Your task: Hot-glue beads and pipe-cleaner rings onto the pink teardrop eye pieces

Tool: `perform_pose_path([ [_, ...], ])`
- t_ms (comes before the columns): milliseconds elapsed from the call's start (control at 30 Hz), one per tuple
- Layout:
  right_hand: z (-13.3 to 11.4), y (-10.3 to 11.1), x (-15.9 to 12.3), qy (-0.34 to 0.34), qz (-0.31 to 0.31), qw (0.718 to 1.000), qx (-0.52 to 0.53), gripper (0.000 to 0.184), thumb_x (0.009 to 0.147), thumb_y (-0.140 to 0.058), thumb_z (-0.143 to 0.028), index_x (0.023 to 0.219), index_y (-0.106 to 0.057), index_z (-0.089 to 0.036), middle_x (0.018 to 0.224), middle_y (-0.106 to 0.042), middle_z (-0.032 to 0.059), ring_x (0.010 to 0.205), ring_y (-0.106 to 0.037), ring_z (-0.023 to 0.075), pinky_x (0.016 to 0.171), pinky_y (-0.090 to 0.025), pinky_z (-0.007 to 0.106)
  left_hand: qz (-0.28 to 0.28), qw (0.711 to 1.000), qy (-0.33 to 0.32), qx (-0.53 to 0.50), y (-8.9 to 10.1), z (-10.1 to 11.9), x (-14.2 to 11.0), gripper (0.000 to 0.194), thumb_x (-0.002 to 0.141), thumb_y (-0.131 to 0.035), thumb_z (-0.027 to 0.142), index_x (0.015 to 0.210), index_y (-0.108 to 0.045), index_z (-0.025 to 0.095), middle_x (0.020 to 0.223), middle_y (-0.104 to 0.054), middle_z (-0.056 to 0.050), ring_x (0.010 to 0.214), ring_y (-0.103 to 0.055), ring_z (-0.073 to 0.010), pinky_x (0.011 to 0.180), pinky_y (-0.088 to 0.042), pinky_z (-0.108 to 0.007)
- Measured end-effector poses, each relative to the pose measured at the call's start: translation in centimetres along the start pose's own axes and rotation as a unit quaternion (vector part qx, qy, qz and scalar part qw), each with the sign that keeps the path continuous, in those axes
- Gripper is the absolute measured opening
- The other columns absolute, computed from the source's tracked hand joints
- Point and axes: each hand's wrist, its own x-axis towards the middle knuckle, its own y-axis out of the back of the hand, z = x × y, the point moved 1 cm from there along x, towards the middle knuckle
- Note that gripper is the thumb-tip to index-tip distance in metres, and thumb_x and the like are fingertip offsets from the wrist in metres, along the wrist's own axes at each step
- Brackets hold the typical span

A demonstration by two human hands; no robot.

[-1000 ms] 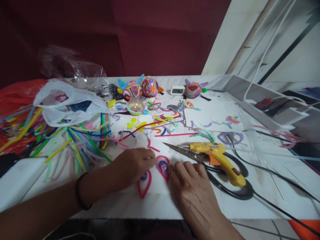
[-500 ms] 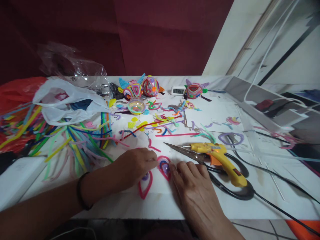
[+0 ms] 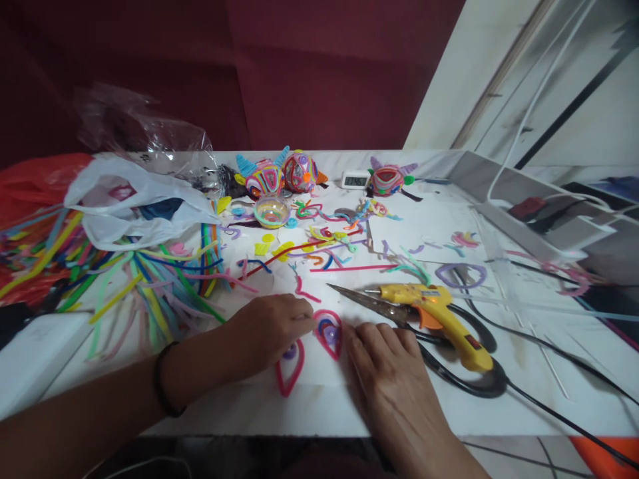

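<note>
A teardrop-shaped pink pipe-cleaner loop (image 3: 339,342) lies on the white table, with blue and purple pieces inside it. My left hand (image 3: 272,332) is closed, thumb and finger pressed together at the loop's upper left edge. A second pink pipe-cleaner loop (image 3: 287,389) with a purple centre lies partly hidden beneath that hand. Just right of the first loop, my right hand (image 3: 387,366) rests on the table, fingers bent loosely and holding nothing visible. Beyond the hands lies a short bent pink pipe cleaner (image 3: 304,291).
A yellow glue gun (image 3: 444,316) rests over black-handled scissors (image 3: 374,306) at the right. Pipe cleaners (image 3: 150,286) heap at the left by a white plastic bag (image 3: 124,206). Behind stand decorated balls (image 3: 387,179), a small digital clock (image 3: 355,179) and a clear bowl (image 3: 272,213).
My right hand has shifted slightly right, leaving a small gap between its fingers and the pink loop. My left hand stays at the loop's edge.
</note>
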Motion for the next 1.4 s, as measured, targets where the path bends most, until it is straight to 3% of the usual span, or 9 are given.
perform_pose_path([
  [267,0.4,1.1,-0.5,-0.002,0.062,0.996,0.060,0.025,0.094,-0.040,-0.012,0.105,-0.062,-0.010,0.087,-0.062,0.0093,0.077,-0.051,0.0215,0.069,-0.034,0.036,0.002,1.000,0.016,0.003,0.8,0.1,-0.2,0.022,0.089,-0.044,0.007,0.099,-0.062,0.017,0.098,-0.063,-0.007,0.091,-0.060,-0.0167,0.081,-0.051,-0.028],
  [533,0.7,0.8,-2.5,-0.039,0.085,0.987,0.134,0.012,0.091,-0.048,-0.009,0.092,-0.057,-0.016,0.081,-0.058,0.0058,0.074,-0.049,0.0184,0.070,-0.037,0.033,0.088,0.995,0.047,0.005,2.4,-0.3,-1.5,0.024,0.094,-0.042,0.012,0.104,-0.063,0.015,0.097,-0.066,-0.006,0.089,-0.062,-0.0154,0.079,-0.052,-0.027],
  [700,0.7,0.4,-3.3,-0.042,0.104,0.984,0.139,0.004,0.091,-0.053,-0.014,0.088,-0.053,-0.017,0.076,-0.054,0.0036,0.070,-0.047,0.0175,0.069,-0.036,0.033,0.114,0.988,0.097,0.024,3.3,0.5,-2.8,0.026,0.096,-0.042,0.021,0.089,-0.066,0.015,0.085,-0.068,-0.005,0.079,-0.064,-0.0155,0.072,-0.051,-0.027],
  [833,0.2,0.5,-3.4,-0.049,0.120,0.982,0.136,0.006,0.091,-0.052,-0.016,0.086,-0.052,-0.018,0.075,-0.054,0.0039,0.070,-0.048,0.0183,0.071,-0.036,0.034,0.103,0.987,0.124,-0.003,2.8,1.4,-4.0,0.024,0.096,-0.044,0.025,0.085,-0.064,0.016,0.081,-0.067,-0.003,0.077,-0.063,-0.0160,0.071,-0.049,-0.027],
  [967,-0.1,0.7,-3.2,-0.053,0.127,0.982,0.127,0.009,0.093,-0.050,-0.018,0.084,-0.052,-0.018,0.074,-0.055,0.0036,0.070,-0.049,0.0191,0.070,-0.036,0.034,0.063,0.988,0.138,-0.034,2.1,2.4,-5.0,0.021,0.092,-0.053,0.032,0.103,-0.062,0.017,0.098,-0.065,-0.006,0.091,-0.062,-0.0192,0.080,-0.050,-0.031],
  [1167,0.0,0.6,-3.0,-0.031,0.137,0.985,0.103,0.015,0.094,-0.047,-0.023,0.081,-0.052,-0.018,0.072,-0.054,0.0042,0.068,-0.049,0.0203,0.068,-0.035,0.035,0.005,0.983,0.168,-0.071,1.8,3.5,-5.3,0.059,0.072,-0.072,0.051,0.117,-0.057,0.016,0.108,-0.060,-0.010,0.093,-0.059,-0.0241,0.083,-0.052,-0.038],
  [1400,0.0,0.5,-3.1,-0.027,0.149,0.984,0.090,0.014,0.093,-0.048,-0.021,0.080,-0.051,-0.019,0.071,-0.054,0.0042,0.068,-0.048,0.0203,0.068,-0.034,0.036,-0.041,0.977,0.198,-0.070,1.5,3.6,-4.9,0.065,0.070,-0.074,0.052,0.121,-0.056,0.017,0.110,-0.057,-0.011,0.097,-0.056,-0.0260,0.085,-0.051,-0.040],
])
